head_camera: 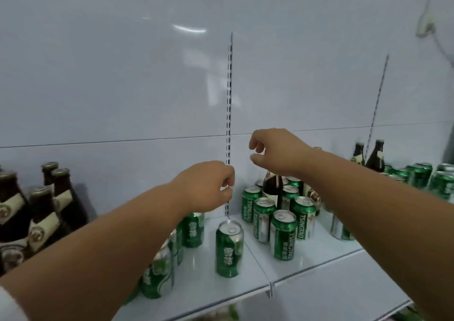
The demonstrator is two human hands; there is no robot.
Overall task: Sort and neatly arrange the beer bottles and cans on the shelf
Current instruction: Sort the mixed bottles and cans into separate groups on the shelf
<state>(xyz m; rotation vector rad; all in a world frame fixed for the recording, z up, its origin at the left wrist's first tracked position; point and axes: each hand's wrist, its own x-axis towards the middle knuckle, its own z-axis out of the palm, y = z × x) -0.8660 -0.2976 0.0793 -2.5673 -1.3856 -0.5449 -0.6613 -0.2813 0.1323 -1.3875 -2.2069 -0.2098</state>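
Both empty, the left hand (pixel 208 186) and right hand (pixel 275 151) hover loosely curled above the cans (pixel 277 215).

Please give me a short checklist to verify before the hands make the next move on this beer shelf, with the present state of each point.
1. Left hand free: ok, loosely curled, holds nothing.
2. Right hand free: ok, holds nothing.
3. Lone green can near the shelf front upright: ok.
4. Room around that can for fingers: ok, it stands apart from its neighbours.
5. Tsingtao cans sorted from bottles: not ok, a brown bottle stands among them.
6. Cans under the left forearm stable: cannot tell, partly hidden.
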